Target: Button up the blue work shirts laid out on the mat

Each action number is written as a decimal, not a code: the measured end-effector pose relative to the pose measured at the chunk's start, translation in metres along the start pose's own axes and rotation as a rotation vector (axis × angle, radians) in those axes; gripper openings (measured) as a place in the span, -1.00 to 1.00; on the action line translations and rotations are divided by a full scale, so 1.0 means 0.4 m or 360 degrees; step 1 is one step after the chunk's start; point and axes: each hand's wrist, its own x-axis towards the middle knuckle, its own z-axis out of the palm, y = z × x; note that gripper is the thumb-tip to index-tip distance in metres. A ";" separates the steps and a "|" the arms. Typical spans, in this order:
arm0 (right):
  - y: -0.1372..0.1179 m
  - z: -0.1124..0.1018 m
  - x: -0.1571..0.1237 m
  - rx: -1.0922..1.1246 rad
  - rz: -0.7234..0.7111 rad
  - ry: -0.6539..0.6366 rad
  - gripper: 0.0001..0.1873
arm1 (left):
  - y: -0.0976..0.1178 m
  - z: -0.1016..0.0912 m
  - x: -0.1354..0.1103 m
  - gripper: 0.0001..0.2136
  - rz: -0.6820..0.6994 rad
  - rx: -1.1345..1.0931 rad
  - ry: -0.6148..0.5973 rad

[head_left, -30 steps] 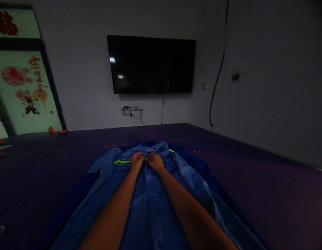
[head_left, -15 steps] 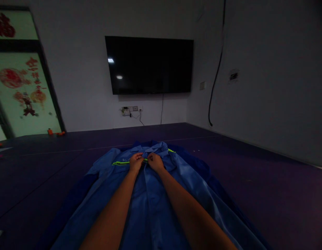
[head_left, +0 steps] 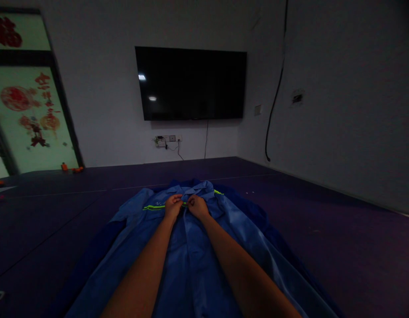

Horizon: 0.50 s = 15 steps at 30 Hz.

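Observation:
A blue work jacket (head_left: 194, 247) with a collar and yellow-green piping lies front side up, stretching from below me towards the wall. My left hand (head_left: 173, 206) pinches the jacket's front edge at chest height, beside the piping. Close by on the right, my right hand (head_left: 197, 206) has its fingers closed on the other side of the front opening. The fingertips of both hands nearly meet over a short bit of piping. Whether a button or snap sits between them is too small to make out. Darker blue cloth (head_left: 247, 207) shows under the jacket's edges.
The jacket lies on a dark purple mat floor (head_left: 323, 238) with seams. A black television (head_left: 194, 84) hangs on the far wall, above sockets (head_left: 169, 139) with cables. One loose black cable (head_left: 274, 106) dangles at the right. Small orange objects (head_left: 77, 169) lie near the decorated door (head_left: 32, 119).
The view has shifted very slightly. Both hands stay at the same place on the jacket's front, with hardly any finger movement.

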 end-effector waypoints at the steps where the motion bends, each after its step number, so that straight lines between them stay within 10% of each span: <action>1: -0.001 -0.001 0.000 0.0003 -0.0001 -0.0003 -0.85 | 0.000 0.000 0.001 -0.75 -0.0002 0.0002 -0.0001; 15: -0.023 -0.015 -0.014 -0.0048 -0.0105 0.0000 -0.72 | -0.013 0.004 0.011 -0.75 -0.0017 0.0043 0.0030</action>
